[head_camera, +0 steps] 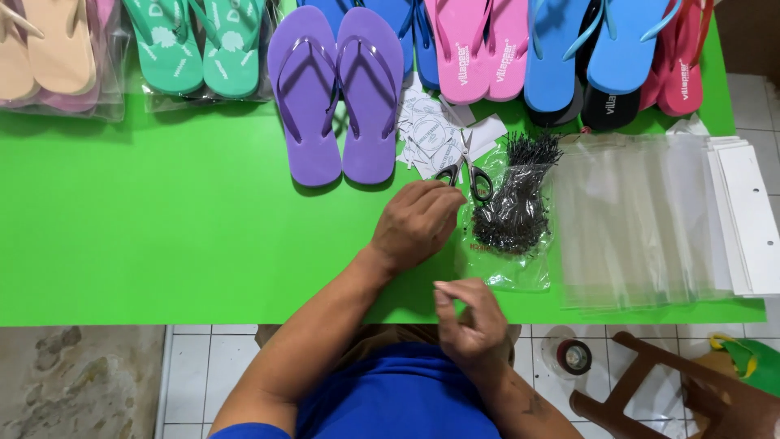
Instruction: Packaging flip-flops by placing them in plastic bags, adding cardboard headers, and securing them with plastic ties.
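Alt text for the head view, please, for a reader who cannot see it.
A person's left hand rests on a bright green table beside grey-handled scissors and a clear bag of black plastic fasteners; the right hand pinches something tiny. Pairs of coloured foam flip-flops line the far edge.

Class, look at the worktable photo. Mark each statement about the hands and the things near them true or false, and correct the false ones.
1. The left hand rests on the green table beside the scissors. True.
2. The purple flip-flops lie sealed inside a plastic bag. False: they lie bare on the table.
3. The right hand is at the table's near edge, fingers pinched together. True.
4. The bag of black tag pins lies left of the purple flip-flops. False: it lies to their right, by the scissors.
5. The stack of clear bags hangs from a wall hook. False: it lies flat on the table.
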